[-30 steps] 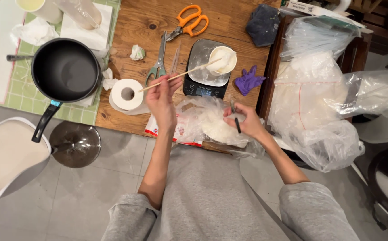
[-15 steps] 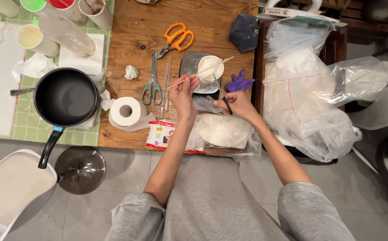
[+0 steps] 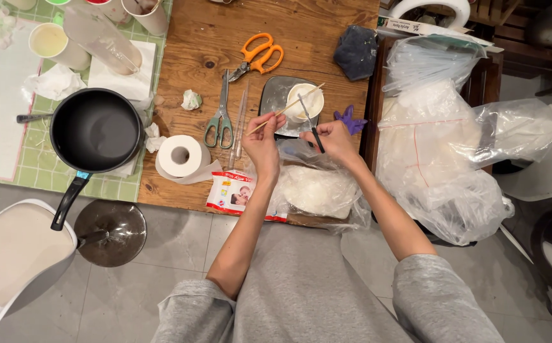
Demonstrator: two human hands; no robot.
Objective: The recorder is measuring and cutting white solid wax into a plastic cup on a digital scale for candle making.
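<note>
Stirring step, judged: left hand pinches thin wooden stick, right hand grips black-handled tool, both over small white cup on grey scale; next calls for steady tips.

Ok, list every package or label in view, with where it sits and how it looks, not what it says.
Wipes pack: table's front edge, by the left hand; flat, red and white, with a picture.
Long box: top right, behind the clear bags; narrow, white, printed side.
Clear bags: right of the table; crumpled, see-through, one with red lines.
</note>
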